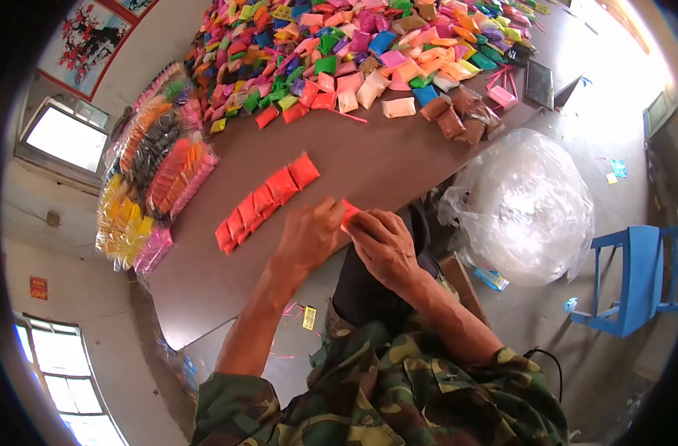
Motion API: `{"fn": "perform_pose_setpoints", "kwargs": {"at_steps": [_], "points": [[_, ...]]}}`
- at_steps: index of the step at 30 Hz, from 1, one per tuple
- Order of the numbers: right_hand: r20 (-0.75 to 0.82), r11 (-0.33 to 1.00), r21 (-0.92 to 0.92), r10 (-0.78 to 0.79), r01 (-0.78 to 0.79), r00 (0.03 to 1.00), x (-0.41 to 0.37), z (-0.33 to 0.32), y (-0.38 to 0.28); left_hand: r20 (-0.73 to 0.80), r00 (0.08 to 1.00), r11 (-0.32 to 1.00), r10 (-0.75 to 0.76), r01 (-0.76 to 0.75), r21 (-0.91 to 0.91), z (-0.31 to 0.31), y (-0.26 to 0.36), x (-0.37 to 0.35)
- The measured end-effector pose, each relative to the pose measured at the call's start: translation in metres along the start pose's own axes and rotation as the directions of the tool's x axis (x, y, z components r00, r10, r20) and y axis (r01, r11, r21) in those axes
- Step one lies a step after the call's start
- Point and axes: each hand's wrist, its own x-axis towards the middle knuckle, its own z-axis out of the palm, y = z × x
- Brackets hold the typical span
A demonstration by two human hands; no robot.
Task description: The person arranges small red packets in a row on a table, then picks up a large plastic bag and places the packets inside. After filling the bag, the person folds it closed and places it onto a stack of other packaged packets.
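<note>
Between my two hands, by the near edge of the brown table [227,290], is a small red packet [348,213]. My left hand [313,232] is closed at its left end, fingers pinched together. From the other side, the fingers of my right hand [385,245] grip the same packet and cover much of it. Beyond my left hand, a slanting row of several red packets [267,199] lies overlapping on the tabletop.
A big heap of coloured packets [354,44] covers the table's far side, with brown packets [469,119] at its right. Bundled packets in clear plastic [156,163] line the left edge. A large clear plastic bag [525,208] and a blue chair [632,282] are at right.
</note>
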Motion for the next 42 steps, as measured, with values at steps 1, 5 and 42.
{"fn": "perform_pose_setpoints", "kwargs": {"at_steps": [1, 5, 42], "points": [[-0.012, 1.000, -0.002, -0.001, 0.001, 1.000, -0.002, 0.002, 0.001, -0.031, 1.000, 0.999, 0.001, -0.002, -0.036, -0.007, 0.007, -0.003], [-0.014, 1.000, 0.004, 0.000, 0.001, 1.000, -0.006, 0.005, 0.002, 0.032, 0.999, 1.000, -0.009, 0.010, -0.026, -0.006, 0.007, -0.010], [-0.036, 0.999, 0.019, 0.030, -0.029, 0.999, -0.013, 0.010, 0.001, 0.045, 0.999, 0.999, -0.007, 0.004, 0.052, -0.016, 0.021, 0.002]]}}
